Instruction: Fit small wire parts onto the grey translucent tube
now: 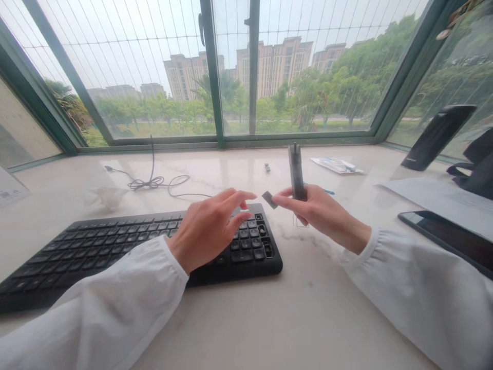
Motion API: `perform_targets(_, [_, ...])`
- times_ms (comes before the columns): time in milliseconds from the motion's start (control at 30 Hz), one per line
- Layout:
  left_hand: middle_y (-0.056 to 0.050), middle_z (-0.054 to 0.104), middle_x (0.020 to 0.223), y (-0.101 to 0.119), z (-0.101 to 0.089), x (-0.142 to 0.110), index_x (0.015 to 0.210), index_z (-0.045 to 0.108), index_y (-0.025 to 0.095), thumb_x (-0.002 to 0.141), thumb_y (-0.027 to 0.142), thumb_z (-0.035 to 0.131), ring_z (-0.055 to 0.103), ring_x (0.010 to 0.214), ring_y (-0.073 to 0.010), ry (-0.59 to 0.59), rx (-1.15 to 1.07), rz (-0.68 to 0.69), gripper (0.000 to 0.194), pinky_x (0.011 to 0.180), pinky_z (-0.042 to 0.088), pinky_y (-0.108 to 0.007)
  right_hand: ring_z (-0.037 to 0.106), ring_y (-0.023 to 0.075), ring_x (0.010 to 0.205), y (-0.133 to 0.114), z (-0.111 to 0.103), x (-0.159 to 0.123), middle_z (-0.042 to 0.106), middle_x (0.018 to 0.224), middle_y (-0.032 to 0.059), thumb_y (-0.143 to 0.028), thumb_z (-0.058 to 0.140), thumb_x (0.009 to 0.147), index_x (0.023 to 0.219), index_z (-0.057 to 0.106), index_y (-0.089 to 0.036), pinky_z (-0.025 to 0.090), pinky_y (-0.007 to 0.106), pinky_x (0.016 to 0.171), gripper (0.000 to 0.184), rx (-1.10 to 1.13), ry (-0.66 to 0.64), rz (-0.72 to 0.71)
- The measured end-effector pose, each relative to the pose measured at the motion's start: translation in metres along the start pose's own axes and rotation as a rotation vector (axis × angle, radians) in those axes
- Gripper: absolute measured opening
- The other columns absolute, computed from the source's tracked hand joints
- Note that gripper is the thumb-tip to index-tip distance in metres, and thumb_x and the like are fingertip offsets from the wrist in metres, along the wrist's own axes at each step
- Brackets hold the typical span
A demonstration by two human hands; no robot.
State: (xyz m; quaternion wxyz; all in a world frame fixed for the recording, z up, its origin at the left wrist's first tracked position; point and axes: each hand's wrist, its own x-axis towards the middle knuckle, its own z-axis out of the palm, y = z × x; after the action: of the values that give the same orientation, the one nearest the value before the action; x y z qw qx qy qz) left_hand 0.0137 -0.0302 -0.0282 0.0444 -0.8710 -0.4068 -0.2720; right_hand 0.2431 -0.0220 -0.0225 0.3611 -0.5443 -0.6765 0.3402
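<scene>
Hovering over the black keyboard (154, 246), the open left hand (206, 231) reaches its fingertips toward a small dark tab (270, 200) at the right hand's (319, 210) fingers, just right of the keyboard, the hands barely apart. The right hand clamps a slim grey case (296, 172) upright, lifted clear of the counter (308, 313). Beyond the keyboard lie a coiled black cable (146, 182) and a window (308, 51).
</scene>
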Motion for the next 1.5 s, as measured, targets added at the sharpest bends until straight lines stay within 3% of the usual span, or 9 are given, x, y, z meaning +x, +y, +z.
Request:
perform_targets(133, [0.003,0.070,0.095,0.003,0.001,-0.002,0.104,0.065,0.026,0.098,0.033,0.048,0.059,0.058,-0.0098,-0.058,0.054,0.039,0.020,0.053,0.035,-0.024,0.044,0.0114,0.048,0.014,-0.012,0.015,0.046,0.051,-0.0034,-0.055,0.067,0.076,0.083,0.071,-0.016,0.033,0.026,0.048,0.040,-0.132,0.191,0.104])
perform_targets(400, [0.000,0.068,0.074,0.004,-0.004,-0.004,0.086,0.067,0.021,0.098,0.034,0.042,0.062,0.058,-0.0143,-0.046,0.161,0.124,0.030,0.047,0.027,-0.025,0.045,0.0135,0.050,0.039,-0.025,0.042,0.042,0.046,-0.0046,-0.054,0.069,0.074,0.083,0.071,-0.013,0.034,0.028,0.054,0.043,-0.206,0.295,0.248])
perform_targets(533, [-0.001,0.067,0.069,0.002,-0.009,-0.004,0.079,0.064,0.019,0.097,0.032,0.041,0.063,0.057,-0.0161,-0.030,0.166,0.163,0.032,0.047,0.029,-0.025,0.034,0.0093,0.045,0.041,-0.025,0.072,0.042,0.046,-0.0038,-0.051,0.071,0.075,0.066,0.062,-0.011,0.026,0.028,0.046,0.042,-0.183,0.265,0.339])
perform_targets(600, [-0.002,0.068,0.069,0.001,-0.012,-0.004,0.078,0.063,0.018,0.097,0.030,0.041,0.064,0.058,-0.0169,-0.021,0.171,0.170,0.031,0.047,0.030,-0.025,0.035,0.0091,0.046,0.038,-0.024,0.092,0.046,0.049,-0.0015,-0.047,0.071,0.077,0.065,0.060,-0.010,0.027,0.028,0.045,0.040,-0.204,0.284,0.375])
perform_targets(733, [-0.003,0.070,0.070,-0.003,-0.016,-0.002,0.079,0.062,0.018,0.097,0.029,0.039,0.066,0.059,-0.0195,-0.009,0.200,0.160,0.031,0.048,0.032,-0.025,0.058,0.0156,0.070,0.032,-0.019,0.127,0.065,0.081,0.0124,-0.041,0.070,0.083,0.089,0.065,-0.002,0.047,0.029,0.060,0.039,-0.273,0.315,0.465])
perform_targets(800, [-0.003,0.071,0.070,-0.005,-0.018,-0.002,0.079,0.061,0.018,0.097,0.029,0.038,0.067,0.060,-0.0204,0.000,0.209,0.151,0.031,0.048,0.034,-0.025,0.064,0.0188,0.092,0.031,-0.014,0.139,0.064,0.109,0.0103,-0.036,0.061,0.092,0.113,0.061,-0.010,0.055,0.036,0.079,0.033,-0.295,0.294,0.524])
perform_targets(867, [-0.003,0.071,0.069,-0.006,-0.018,-0.001,0.078,0.061,0.018,0.097,0.029,0.040,0.068,0.060,-0.0209,0.005,0.216,0.147,0.030,0.049,0.035,-0.025,0.063,0.0218,0.102,0.030,-0.009,0.147,0.061,0.121,0.0112,-0.034,0.060,0.093,0.122,0.058,-0.013,0.054,0.041,0.086,0.035,-0.308,0.276,0.567])
perform_targets(1100, [-0.003,0.070,0.068,-0.007,-0.018,-0.001,0.076,0.059,0.019,0.095,0.029,0.042,0.068,0.060,-0.0222,0.036,0.229,0.154,0.027,0.050,0.038,-0.026,0.062,0.0227,0.104,0.031,0.001,0.151,0.060,0.123,0.0117,-0.033,0.060,0.093,0.122,0.058,-0.013,0.054,0.042,0.088,0.035,-0.361,0.255,0.652])
perform_targets(1500, [-0.003,0.069,0.065,-0.012,-0.019,0.001,0.075,0.059,0.019,0.095,0.030,0.042,0.068,0.059,-0.0233,0.022,0.250,0.172,0.028,0.051,0.040,-0.029,0.063,0.0224,0.104,0.057,-0.009,0.174,0.060,0.123,0.0113,-0.034,0.060,0.093,0.123,0.058,-0.014,0.054,0.042,0.087,0.036,-0.465,0.225,0.644])
